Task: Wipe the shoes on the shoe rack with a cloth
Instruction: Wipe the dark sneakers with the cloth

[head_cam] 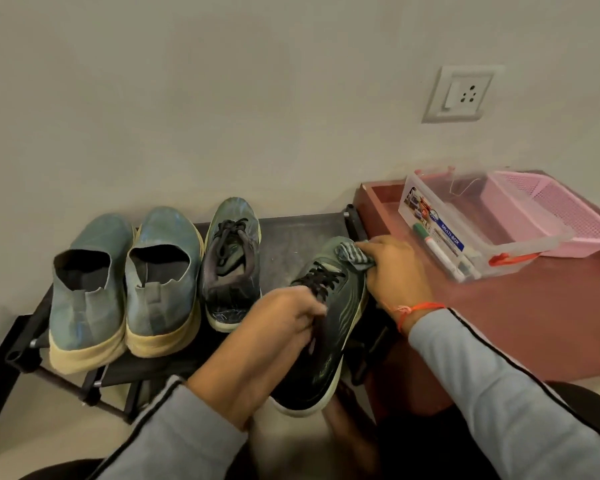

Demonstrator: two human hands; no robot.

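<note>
Your left hand (284,320) grips the dark sneaker (326,327) off the shoe rack's (291,230) right end, right hand (395,268) pinches the cloth (352,256) at the toe: brace firmly, wipe toe-to-heel.

At the right of the frame I see a reddish-brown table (520,317) carrying a clear plastic box (478,223) with markers (440,251) inside, touching a pink mesh basket (561,213) further right. Upper right, a wall socket (459,93).
</note>
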